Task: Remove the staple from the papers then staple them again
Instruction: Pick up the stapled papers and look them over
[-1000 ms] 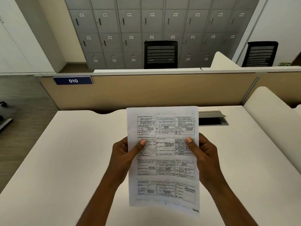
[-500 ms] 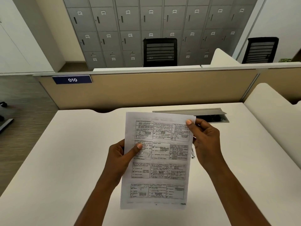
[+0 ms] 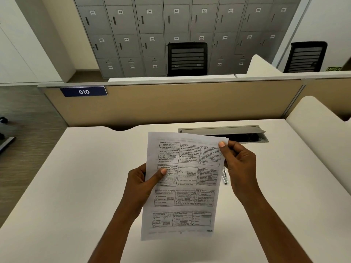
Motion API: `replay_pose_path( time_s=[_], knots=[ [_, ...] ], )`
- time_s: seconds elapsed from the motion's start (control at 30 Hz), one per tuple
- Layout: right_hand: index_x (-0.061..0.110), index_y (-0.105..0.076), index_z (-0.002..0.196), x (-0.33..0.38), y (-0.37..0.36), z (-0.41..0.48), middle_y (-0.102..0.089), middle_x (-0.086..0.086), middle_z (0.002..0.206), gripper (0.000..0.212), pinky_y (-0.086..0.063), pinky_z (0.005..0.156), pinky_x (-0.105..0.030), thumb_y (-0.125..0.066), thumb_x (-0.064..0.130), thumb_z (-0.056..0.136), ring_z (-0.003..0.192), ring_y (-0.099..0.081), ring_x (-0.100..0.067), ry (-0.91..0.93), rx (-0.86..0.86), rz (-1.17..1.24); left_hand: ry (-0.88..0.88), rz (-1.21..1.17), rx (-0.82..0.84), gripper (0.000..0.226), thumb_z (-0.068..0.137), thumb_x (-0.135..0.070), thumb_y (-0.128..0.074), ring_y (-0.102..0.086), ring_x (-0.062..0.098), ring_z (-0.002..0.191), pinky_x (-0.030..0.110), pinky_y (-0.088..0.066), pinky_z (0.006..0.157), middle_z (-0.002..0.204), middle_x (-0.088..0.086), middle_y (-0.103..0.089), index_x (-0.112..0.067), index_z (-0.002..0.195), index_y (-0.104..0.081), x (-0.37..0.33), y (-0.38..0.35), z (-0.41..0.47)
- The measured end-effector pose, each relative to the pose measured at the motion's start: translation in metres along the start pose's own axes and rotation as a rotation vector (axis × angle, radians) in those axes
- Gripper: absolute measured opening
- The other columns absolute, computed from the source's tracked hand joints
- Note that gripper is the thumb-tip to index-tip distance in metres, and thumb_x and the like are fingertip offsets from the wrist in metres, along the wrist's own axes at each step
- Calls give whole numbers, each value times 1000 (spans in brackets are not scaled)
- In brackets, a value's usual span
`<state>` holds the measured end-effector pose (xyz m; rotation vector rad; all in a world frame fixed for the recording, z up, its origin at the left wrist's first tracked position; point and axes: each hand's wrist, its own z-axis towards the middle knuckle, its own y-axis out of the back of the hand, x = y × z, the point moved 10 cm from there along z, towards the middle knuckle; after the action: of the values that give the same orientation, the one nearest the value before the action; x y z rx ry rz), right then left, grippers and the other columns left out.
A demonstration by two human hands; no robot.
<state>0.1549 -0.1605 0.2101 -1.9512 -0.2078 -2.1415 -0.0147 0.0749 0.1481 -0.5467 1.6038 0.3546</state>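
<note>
- The white printed papers, covered in boxed grids of black text with tick marks, are held up above the middle of the plain white counter, tilted slightly so their top leans to the right.
- The left hand grips the papers' left edge about halfway up, thumb pressed across the front of the sheet and the fingers hidden behind it.
- The right hand pinches the top right corner of the papers, thumb tip on the front near the corner and the curled fingers behind.
- No staple can be made out on the papers; the print is too blurred to tell.
- A small shiny metal object lies on the counter just right of the papers, partly hidden between the sheet and the right hand; what it is cannot be told.
- A grey metal cable hatch with its flap raised sits at the far right of the counter.
- Beyond it stands a beige partition bearing a blue "010" label; farther off are grey numbered lockers and two black mesh chairs.
</note>
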Motion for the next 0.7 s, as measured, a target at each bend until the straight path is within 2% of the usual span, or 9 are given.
replay_pose_path(
  time_s=[0.33,0.53,0.7],
  knots=[
    [12,-76,102,-1,-3,7,-78,-7,97,15,-62,82,-43,-65,20,95,93,-74,-28,-10,-6,79,-6,11,-2,24,82,-37,-80,-80,32,91,49,-67,77,105,6,-82,-28,104,-82,2,-1,6],
    [7,-73,106,-7,-4,8,-77,-8,99,20,-63,79,-36,-61,19,98,94,-73,-27,-35,35,95,-10,-4,-5,24,82,-36,-80,-81,32,90,43,-67,73,104,6,-82,-28,105,-82,1,1,9],
    [4,-72,107,-9,-4,9,-77,-8,100,21,-61,74,-29,-60,19,98,93,-74,-24,-25,43,103,-3,-8,-7,24,82,-36,-80,-81,32,90,46,-67,74,105,6,-82,-29,104,-82,4,2,10]
  ],
)
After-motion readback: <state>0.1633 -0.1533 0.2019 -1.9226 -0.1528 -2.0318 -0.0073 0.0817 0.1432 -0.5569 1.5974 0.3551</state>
